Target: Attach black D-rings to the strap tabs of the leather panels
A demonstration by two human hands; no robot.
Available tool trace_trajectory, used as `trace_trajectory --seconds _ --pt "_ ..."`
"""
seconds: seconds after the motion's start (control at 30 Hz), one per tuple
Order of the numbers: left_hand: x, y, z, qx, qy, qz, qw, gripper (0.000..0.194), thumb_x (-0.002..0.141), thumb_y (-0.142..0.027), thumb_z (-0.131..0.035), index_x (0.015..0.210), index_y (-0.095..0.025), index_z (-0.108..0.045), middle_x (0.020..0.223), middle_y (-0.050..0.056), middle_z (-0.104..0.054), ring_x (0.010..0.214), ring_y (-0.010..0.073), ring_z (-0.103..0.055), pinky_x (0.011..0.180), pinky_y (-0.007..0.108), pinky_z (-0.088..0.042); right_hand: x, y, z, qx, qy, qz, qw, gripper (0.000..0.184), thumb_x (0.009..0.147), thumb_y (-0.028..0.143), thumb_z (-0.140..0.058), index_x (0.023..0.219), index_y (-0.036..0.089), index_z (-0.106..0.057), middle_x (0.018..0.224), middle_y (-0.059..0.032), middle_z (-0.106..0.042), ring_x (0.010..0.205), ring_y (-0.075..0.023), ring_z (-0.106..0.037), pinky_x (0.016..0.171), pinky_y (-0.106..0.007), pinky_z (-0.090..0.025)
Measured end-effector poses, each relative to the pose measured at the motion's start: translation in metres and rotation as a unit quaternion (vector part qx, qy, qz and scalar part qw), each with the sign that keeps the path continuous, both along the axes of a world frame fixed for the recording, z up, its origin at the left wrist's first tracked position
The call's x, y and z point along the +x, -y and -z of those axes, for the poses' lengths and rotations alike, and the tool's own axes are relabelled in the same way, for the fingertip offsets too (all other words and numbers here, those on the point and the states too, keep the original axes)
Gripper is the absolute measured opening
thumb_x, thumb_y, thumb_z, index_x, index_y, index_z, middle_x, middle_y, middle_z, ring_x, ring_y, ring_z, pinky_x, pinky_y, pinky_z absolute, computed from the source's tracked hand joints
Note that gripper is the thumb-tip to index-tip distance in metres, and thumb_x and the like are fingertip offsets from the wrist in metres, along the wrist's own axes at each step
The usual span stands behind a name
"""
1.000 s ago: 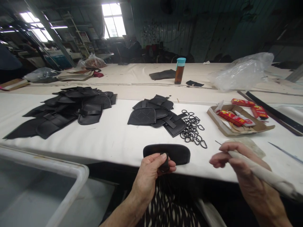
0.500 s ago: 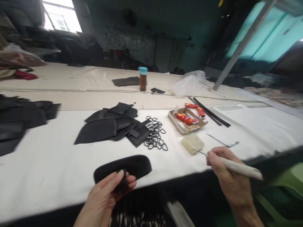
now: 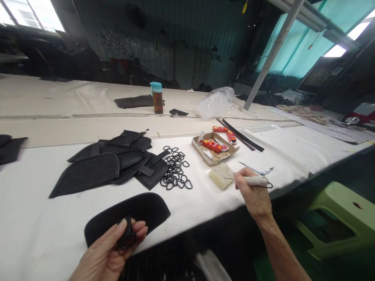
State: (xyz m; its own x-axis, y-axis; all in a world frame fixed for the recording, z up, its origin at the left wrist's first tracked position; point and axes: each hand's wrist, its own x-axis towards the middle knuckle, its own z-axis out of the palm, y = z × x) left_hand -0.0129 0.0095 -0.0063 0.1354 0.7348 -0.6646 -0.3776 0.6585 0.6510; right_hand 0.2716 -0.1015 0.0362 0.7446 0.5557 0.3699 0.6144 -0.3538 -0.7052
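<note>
My left hand (image 3: 107,248) is closed at the table's front edge, pinching the folded strap of a black leather piece (image 3: 143,208) with one rounded edge. A dark ring seems to sit in that fold, but my fingers partly hide it. In my right hand (image 3: 254,197) is a pale-handled awl (image 3: 257,180); its thin metal tip reaches the top of a yellowish block (image 3: 218,177). Black D-rings (image 3: 175,171) lie heaped between the hands. To their left is a pile of similar black leather pieces (image 3: 88,171).
Behind the block stands a cardboard tray (image 3: 211,159) with red boxes. A pair of metal compasses or similar slim tool (image 3: 258,170) lies beside it. Farther back are dark strips (image 3: 243,134), a bottle with a blue lid (image 3: 157,99) and a plastic bag (image 3: 216,103). A green stool (image 3: 342,203) stands at right.
The view has swung to the right. My right hand has brought the awl farther over the yellowish block and turned its handle. My left hand keeps hold of the leather piece.
</note>
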Motion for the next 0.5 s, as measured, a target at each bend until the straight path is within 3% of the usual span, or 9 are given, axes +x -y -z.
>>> trace_trajectory --seconds 0.27,0.5 --pt "0.007 0.003 -0.02 -0.028 -0.025 0.008 0.999 0.028 0.083 -0.004 -0.046 0.065 -0.006 -0.068 0.074 0.018 -0.072 0.068 0.0249 -0.07 0.06 0.031 -0.06 0.003 -0.004 0.006 -0.021 0.007 0.003 1.0 0.025 0.079 0.033 -0.048 0.057 0.022 -0.042 0.047 0.0058 -0.043 0.049 -0.0129 -0.042 0.052 -0.026 -0.032" --pt "0.004 0.005 -0.024 -0.021 -0.008 0.021 1.0 0.026 0.082 -0.004 -0.047 0.068 -0.006 -0.069 0.082 0.017 -0.072 0.075 0.0241 -0.07 0.067 0.032 -0.059 0.003 -0.01 0.01 -0.031 -0.012 0.016 0.999 0.025 0.078 0.035 -0.049 0.056 0.022 -0.043 0.047 0.0053 -0.044 0.05 -0.0136 -0.044 0.051 -0.026 -0.032"
